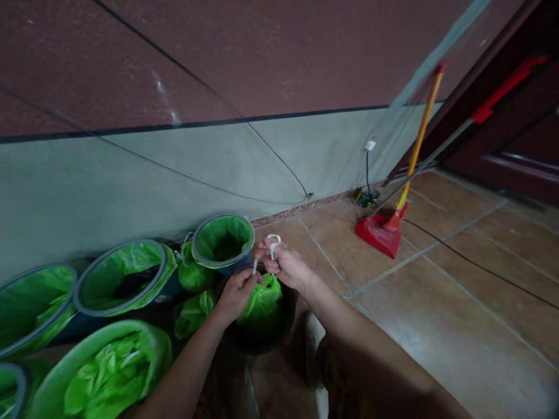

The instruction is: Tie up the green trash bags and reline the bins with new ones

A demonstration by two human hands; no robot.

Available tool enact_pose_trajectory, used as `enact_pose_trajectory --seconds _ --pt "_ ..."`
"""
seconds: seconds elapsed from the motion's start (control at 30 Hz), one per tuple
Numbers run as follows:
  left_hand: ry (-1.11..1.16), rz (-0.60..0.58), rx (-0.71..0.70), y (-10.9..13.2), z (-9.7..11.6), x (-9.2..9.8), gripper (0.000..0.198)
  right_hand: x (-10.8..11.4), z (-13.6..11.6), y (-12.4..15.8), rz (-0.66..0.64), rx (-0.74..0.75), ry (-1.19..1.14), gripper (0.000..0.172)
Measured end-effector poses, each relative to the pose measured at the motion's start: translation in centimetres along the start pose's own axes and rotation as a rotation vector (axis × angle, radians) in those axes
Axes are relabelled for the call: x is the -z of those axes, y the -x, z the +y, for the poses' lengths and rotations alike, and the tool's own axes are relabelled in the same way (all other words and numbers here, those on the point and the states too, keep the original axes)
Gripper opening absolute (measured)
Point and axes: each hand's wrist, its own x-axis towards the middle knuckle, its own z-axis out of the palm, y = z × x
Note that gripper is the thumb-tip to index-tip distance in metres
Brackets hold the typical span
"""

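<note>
A bright green plastic bag (262,311) sits gathered inside a dark round bin (250,348) in front of me. White drawstring (273,238) rises from the top of the bag. My left hand (237,295) pinches one part of the string just above the bag's left side. Slightly higher and to the right, my right hand (282,263) is closed on the string, with a loop standing up over its fingers. The two hands are close together, and the bag's mouth is drawn in beneath them.
Green-lined bins (223,241) and a green tub (151,337) of crumpled green bags crowd the left. A tied green bag (192,273) stands among them. Ahead runs a wall (183,163) with cables. A red dustpan (379,234) and a yellow-handled broom (421,137) stand right, near a dark door (515,134).
</note>
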Motion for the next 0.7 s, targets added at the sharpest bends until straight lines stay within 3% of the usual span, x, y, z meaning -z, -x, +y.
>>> enact_pose_trajectory --seconds 0.13,0.23,0.3,0.4,0.47,0.53,0.63,0.7 --pt "0.348 0.203 0.152 -0.1 -0.4 -0.2 0.034 1.0 -1.3 -0.3 0.161 0.033 -0.085 0.023" --pt "0.359 0.282 0.238 -0.4 -0.8 -0.4 0.036 0.7 -1.2 -0.1 0.113 0.023 -0.073 0.023" --pt "0.243 0.232 0.234 -0.6 -0.9 -0.8 0.031 0.0 -0.4 0.1 -0.009 -0.036 -0.064 0.022" --pt "0.007 -0.009 0.140 -0.3 -0.6 -1.7 0.024 -1.3 0.7 0.2 -0.146 -0.122 -0.072 0.021" --pt "-0.099 -0.186 0.074 0.1 -0.1 -2.3 0.022 -1.7 0.9 -0.1 -0.144 -0.129 -0.099 0.020" --pt "-0.138 -0.285 0.040 0.6 0.3 -2.7 0.019 -1.5 0.8 -0.5 -0.088 -0.099 -0.128 0.020" --pt "-0.144 -0.236 0.054 0.7 0.1 -2.6 0.027 -0.4 0.7 -1.2 0.020 -0.035 -0.084 0.023" --pt "-0.102 -0.122 0.098 0.3 -0.6 -2.2 0.036 0.6 1.0 -1.4 0.103 -0.006 0.143 0.024"
